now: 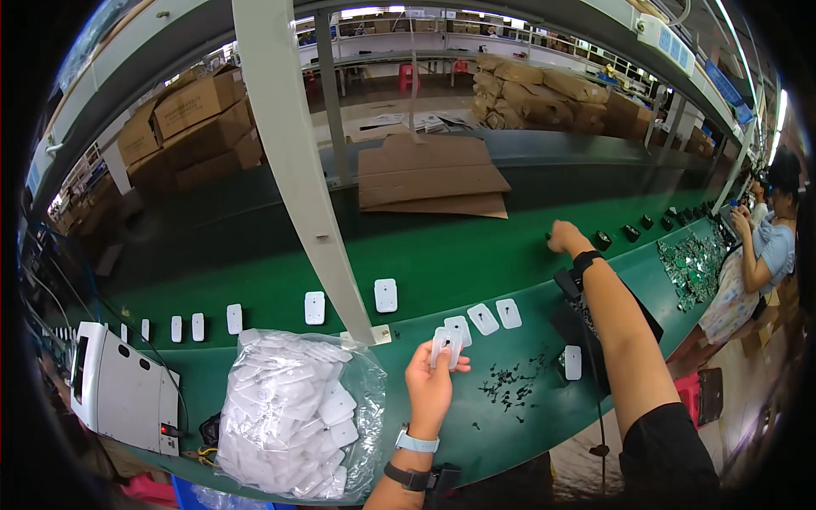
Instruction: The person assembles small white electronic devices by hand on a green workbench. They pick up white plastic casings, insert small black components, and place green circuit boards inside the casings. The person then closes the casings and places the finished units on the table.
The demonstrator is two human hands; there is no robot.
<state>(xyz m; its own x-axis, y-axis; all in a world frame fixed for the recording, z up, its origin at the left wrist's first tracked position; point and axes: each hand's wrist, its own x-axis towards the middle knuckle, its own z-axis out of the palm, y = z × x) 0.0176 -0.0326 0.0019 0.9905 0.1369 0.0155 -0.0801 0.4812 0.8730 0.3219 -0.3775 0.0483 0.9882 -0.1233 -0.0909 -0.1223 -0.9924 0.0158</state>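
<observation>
Where hands (429, 382) work, green belt (255, 246), cartons (200, 127)

A long green workbench (255, 255) runs under a pale steel post (297, 170); beyond it, stacked cardboard boxes (195, 119), flat cardboard sheets (429, 174), red stools (408, 75) and bright ceiling lights (374, 12)

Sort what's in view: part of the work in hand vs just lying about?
In hand: left hand holding white covers; right hand reaching onto belt; bag of covers; covers on belt.
Lying about: screws, cardboard sheets, white machine, green boards.
</observation>
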